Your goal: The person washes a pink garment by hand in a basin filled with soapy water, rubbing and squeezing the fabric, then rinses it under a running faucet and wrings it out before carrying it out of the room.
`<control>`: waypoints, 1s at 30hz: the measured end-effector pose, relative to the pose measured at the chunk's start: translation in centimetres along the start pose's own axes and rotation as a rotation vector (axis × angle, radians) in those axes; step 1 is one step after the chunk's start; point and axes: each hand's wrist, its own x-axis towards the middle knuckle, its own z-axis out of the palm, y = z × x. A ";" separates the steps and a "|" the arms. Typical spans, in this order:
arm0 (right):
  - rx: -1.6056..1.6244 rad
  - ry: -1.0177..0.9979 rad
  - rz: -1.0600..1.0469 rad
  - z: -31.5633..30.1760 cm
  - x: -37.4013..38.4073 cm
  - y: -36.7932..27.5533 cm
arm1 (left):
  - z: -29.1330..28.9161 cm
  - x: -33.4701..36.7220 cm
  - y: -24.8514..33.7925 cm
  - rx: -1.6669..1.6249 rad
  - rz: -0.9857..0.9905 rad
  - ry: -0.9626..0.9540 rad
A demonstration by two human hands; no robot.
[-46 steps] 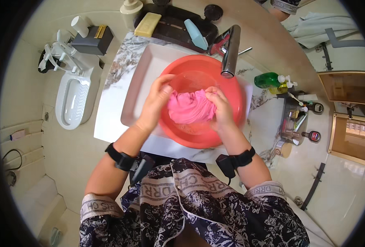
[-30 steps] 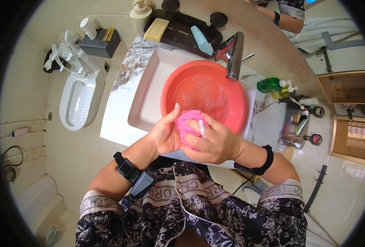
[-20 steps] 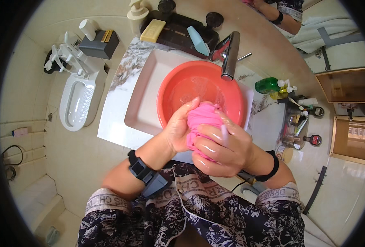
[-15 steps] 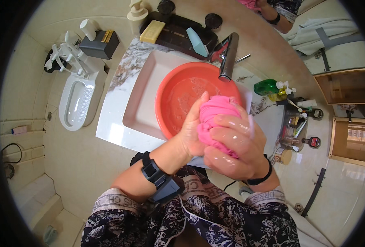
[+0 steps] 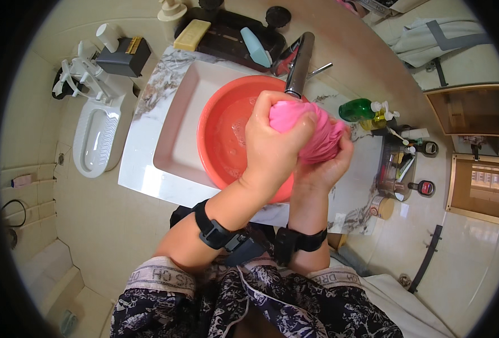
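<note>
A bunched pink cloth (image 5: 321, 138) is squeezed between both my hands over the right side of an orange-red basin (image 5: 205, 135). My left hand (image 5: 272, 135) is wrapped round its left end, knuckles up and thumb across the top. From below and the right, my right hand (image 5: 329, 167) grips the other end, its fingers partly hidden by the cloth. Foamy water lies in the basin, which stands in a white rectangular sink (image 5: 173, 132). Just behind the cloth is the spout of a dark metal faucet (image 5: 300, 65).
Behind the sink, a black tray (image 5: 227, 38) carries a yellow soap bar (image 5: 192, 35) and a light blue object (image 5: 255, 48). A green pump bottle (image 5: 355, 110) and a toothbrush holder (image 5: 394, 174) stand on the right. A squat toilet (image 5: 94, 141) lies at the left.
Both hands and the cloth have moved up, toward the faucet. My left hand has rolled over the cloth, and my right has turned from on top of it to beneath.
</note>
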 end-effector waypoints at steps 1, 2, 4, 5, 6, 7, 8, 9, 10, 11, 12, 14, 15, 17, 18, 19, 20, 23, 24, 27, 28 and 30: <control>-0.005 0.007 0.002 -0.3 -0.2 0.3 | -0.5 -0.1 -0.3 0.001 -0.009 0.001; 0.006 0.062 0.172 -0.6 -0.4 0.6 | -1.0 -0.2 -0.8 0.229 0.271 -0.037; 0.033 -0.019 0.386 -1.7 -0.7 1.0 | -1.4 -0.8 -1.2 0.501 0.579 -0.094; 0.029 -0.009 0.389 -2.3 -0.6 1.2 | -1.5 -0.8 -1.5 0.501 0.568 -0.096; -0.042 -0.093 0.423 -2.8 -0.5 1.5 | -1.8 -0.6 -1.9 0.530 0.674 -0.125; -0.342 -0.198 0.347 -2.6 -0.9 1.6 | -2.2 -0.7 -2.2 0.563 0.777 -0.153; -0.680 -0.291 0.244 -2.3 -1.1 1.8 | -2.8 -0.4 -2.6 0.600 0.795 -0.187; -0.978 -0.350 0.132 -2.2 -1.5 2.0 | -3.3 -0.2 -2.8 0.603 0.778 -0.188; -0.526 -0.248 0.433 -2.2 -1.4 2.3 | -3.8 0.2 -2.9 0.650 0.742 -0.225; -0.054 -0.132 0.697 -2.3 -1.2 2.6 | -4.3 0.6 -3.1 0.696 0.706 -0.265; 0.086 -0.167 0.802 -4.4 -1.0 3.5 | -4.9 1.2 -3.6 0.743 0.684 -0.297; 0.171 -0.158 0.910 -5.5 -0.8 4.9 | -6.2 1.8 -3.8 0.762 0.561 -0.362; 0.256 -0.170 1.017 -5.9 -0.7 5.6 | -6.8 2.3 -3.9 0.778 0.454 -0.413; 0.100 -0.038 1.016 -6.3 -0.2 6.8 | -7.6 3.2 -4.2 0.723 0.403 -0.468; 0.032 0.007 1.029 -6.3 0.1 7.0 | -7.9 3.3 -4.4 0.562 0.223 -0.416; -0.034 0.042 1.049 -6.0 0.4 7.2 | -8.1 3.6 -4.4 0.408 0.050 -0.350; -0.132 0.132 1.027 -4.9 0.6 6.7 | -8.1 4.0 -4.5 0.273 -0.085 -0.262; -0.226 0.001 0.958 -4.7 1.6 7.1 | -10.0 5.8 -6.9 -0.120 -0.312 0.082; -0.293 -0.016 0.902 -4.4 1.8 7.0 | -10.6 6.0 -7.6 -0.239 -0.364 0.179; -0.518 -0.283 0.661 -3.7 2.8 6.9 | -11.6 6.6 -8.3 -0.504 -0.548 0.235; -0.623 -0.413 0.542 -4.1 3.8 6.7 | -11.1 6.7 -7.8 -0.503 -0.540 0.271; -0.706 -0.523 0.512 -3.7 4.9 5.0 | -11.5 6.8 -6.6 -0.576 -0.544 0.256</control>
